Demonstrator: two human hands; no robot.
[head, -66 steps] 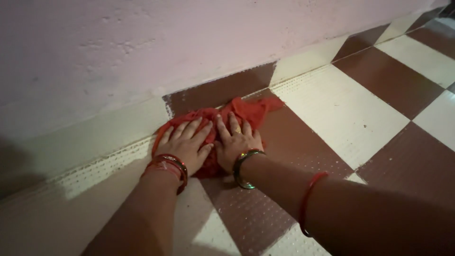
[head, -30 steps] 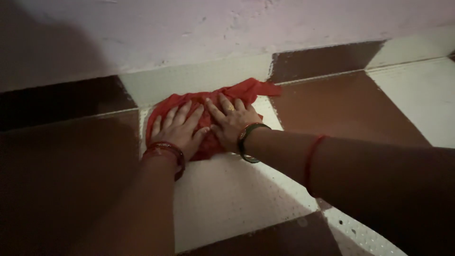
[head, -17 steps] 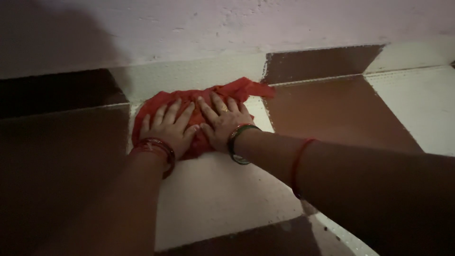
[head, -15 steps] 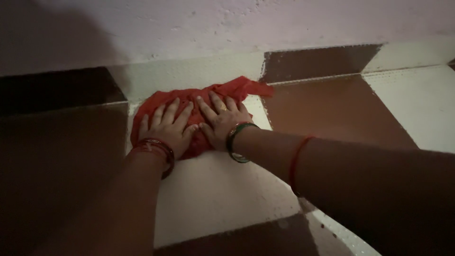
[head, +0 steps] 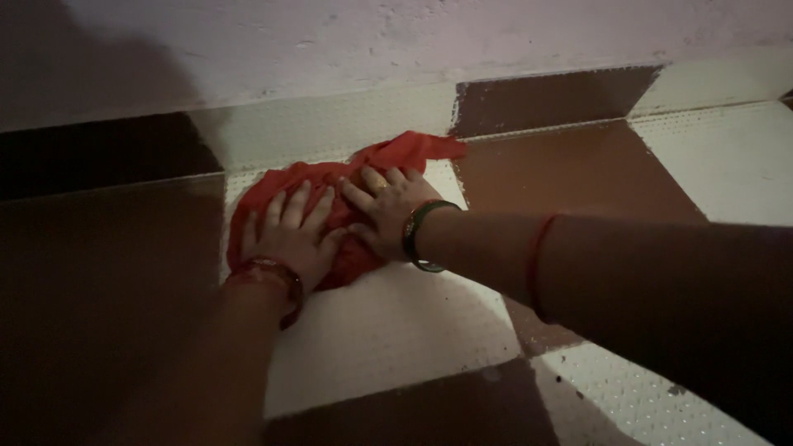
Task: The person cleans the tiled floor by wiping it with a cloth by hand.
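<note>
At the centre of the frame, the left hand (head: 289, 235) and the right hand (head: 387, 208) lay side by side, fingers spread flat, each grip open and pressing a crumpled red cloth (head: 330, 177). The cloth sat on a cream dotted floor tile (head: 388, 322), touching the skirting. Brown tiles (head: 578, 169) flanked it below a pale pink plastered wall (head: 372, 37).

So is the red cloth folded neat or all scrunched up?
Scrunched: the red cloth lies bunched in wrinkles under the left hand and right hand.
</note>
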